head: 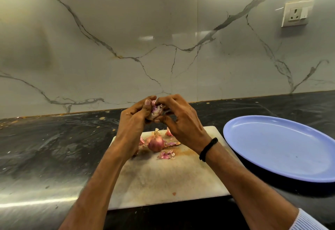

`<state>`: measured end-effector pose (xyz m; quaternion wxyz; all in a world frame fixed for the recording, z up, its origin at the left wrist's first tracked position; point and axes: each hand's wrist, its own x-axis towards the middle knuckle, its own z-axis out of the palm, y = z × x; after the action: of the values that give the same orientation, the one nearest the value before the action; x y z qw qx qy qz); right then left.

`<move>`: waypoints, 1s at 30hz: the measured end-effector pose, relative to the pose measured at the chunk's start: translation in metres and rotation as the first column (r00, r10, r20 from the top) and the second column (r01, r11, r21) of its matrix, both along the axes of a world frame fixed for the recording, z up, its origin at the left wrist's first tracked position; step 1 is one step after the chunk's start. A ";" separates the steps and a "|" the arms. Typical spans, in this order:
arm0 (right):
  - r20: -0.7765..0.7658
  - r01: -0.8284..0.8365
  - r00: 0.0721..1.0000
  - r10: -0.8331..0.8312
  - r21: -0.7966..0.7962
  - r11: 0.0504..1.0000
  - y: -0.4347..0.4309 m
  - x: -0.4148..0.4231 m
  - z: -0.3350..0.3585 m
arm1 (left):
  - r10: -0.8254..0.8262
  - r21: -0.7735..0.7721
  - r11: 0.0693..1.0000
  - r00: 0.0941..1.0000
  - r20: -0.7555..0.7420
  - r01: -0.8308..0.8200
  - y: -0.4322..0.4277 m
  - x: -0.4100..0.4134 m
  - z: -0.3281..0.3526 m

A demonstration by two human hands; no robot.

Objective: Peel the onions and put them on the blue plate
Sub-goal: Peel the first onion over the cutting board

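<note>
Our left hand [134,121] and right hand [183,121] both grip one onion [157,111] mid-frame; the blue plate [282,150] sits at right.

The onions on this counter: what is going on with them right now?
A person is peeling one onion, gripping it with the left hand and the right hand above the white cutting board. A second onion, with its skin on, lies on the board among torn skin pieces. The blue plate to the right has no onion on it yet.
</note>
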<state>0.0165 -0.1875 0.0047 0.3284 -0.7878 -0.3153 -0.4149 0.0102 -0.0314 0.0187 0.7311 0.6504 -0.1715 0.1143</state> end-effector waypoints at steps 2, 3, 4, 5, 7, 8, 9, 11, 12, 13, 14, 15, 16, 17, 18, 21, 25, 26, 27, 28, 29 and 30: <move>-0.010 -0.001 1.000 0.000 -0.014 1.000 -0.001 0.000 0.000 | 0.015 0.032 0.999 1.000 0.022 -0.015 0.000 0.000 0.000; -0.013 -0.002 1.000 0.002 -0.017 1.000 -0.001 0.000 0.000 | 0.023 0.051 0.998 0.999 0.034 -0.025 0.000 0.001 -0.001; -0.015 -0.004 1.000 0.003 -0.019 1.000 -0.001 0.000 0.000 | 0.028 0.070 0.997 0.998 0.048 -0.032 0.001 0.001 -0.001; -0.015 -0.007 1.000 0.006 -0.021 1.000 -0.001 -0.001 0.000 | 0.030 0.089 0.995 0.998 0.063 -0.035 0.001 0.001 -0.001; -0.023 -0.014 1.000 0.013 -0.024 1.000 -0.002 -0.001 0.000 | 0.034 0.127 0.991 0.996 0.087 -0.045 0.001 0.001 -0.002; -0.029 -0.017 0.999 0.016 -0.028 0.999 -0.002 -0.001 0.000 | 0.043 0.142 0.988 0.994 0.097 -0.057 0.001 0.001 -0.002; -0.034 -0.018 0.999 0.017 -0.034 0.999 -0.002 -0.001 0.000 | 0.054 0.153 0.986 0.993 0.107 -0.070 0.002 0.001 -0.002; -0.039 -0.014 0.999 0.012 -0.048 0.999 -0.002 0.000 0.000 | 0.064 0.177 0.980 0.990 0.124 -0.086 0.001 0.001 -0.002; -0.040 -0.010 0.999 0.008 -0.052 0.999 -0.002 0.000 0.000 | 0.062 0.189 0.978 0.990 0.126 -0.085 0.001 0.001 -0.002; -0.039 -0.008 0.999 0.006 -0.056 0.998 -0.003 0.000 0.000 | 0.056 0.195 0.978 0.990 0.129 -0.081 0.000 0.001 -0.002; -0.035 -0.006 0.999 0.004 -0.062 0.998 -0.003 0.001 -0.001 | 0.051 0.199 0.977 0.990 0.132 -0.077 -0.001 0.000 -0.002; -0.025 0.002 1.000 -0.004 -0.071 0.997 -0.004 0.001 -0.001 | 0.051 0.205 0.976 0.989 0.138 -0.079 -0.001 0.000 -0.002; -0.011 0.018 1.000 -0.019 -0.082 0.996 -0.004 0.002 -0.002 | 0.057 0.210 0.974 0.988 0.142 -0.086 -0.001 0.000 -0.001; -0.001 0.039 0.999 -0.040 -0.089 0.995 -0.003 0.002 -0.003 | 0.064 0.213 0.973 0.987 0.146 -0.094 0.000 0.000 -0.001; 0.001 0.054 0.999 -0.054 -0.089 0.995 -0.003 0.002 -0.004 | 0.070 0.213 0.972 0.986 0.150 -0.101 0.000 0.000 0.000; -0.013 0.041 0.999 -0.041 -0.052 0.998 0.000 0.003 -0.004 | 0.080 0.205 0.972 0.983 0.163 -0.113 0.003 -0.001 0.001; -0.044 -0.034 0.998 0.033 -0.023 0.999 -0.001 0.000 -0.001 | 0.061 0.199 0.975 0.981 0.185 -0.099 0.001 -0.003 0.002; -0.045 -0.039 0.998 0.038 -0.032 0.999 -0.001 0.000 -0.001 | 0.070 0.205 0.973 0.980 0.184 -0.108 0.001 -0.002 0.001; -0.040 -0.033 0.999 0.031 -0.044 0.998 0.000 0.000 -0.001 | 0.077 0.212 0.970 0.980 0.185 -0.117 0.002 -0.002 0.001; -0.034 -0.022 0.999 0.020 -0.056 0.998 0.000 0.000 -0.002 | 0.080 0.217 0.969 0.979 0.186 -0.120 0.003 -0.001 0.000; -0.028 -0.012 1.000 0.010 -0.063 0.998 0.000 0.001 -0.002 | 0.081 0.220 0.968 0.980 0.184 -0.121 0.004 -0.001 0.000; -0.021 -0.005 1.000 0.003 -0.069 0.998 0.000 0.001 -0.003 | 0.082 0.222 0.967 0.980 0.180 -0.122 0.004 -0.001 0.000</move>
<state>0.0179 -0.1877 0.0022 0.3050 -0.8024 -0.3275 -0.3948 0.0097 -0.0276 0.0184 0.6259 0.7272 -0.2116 0.1860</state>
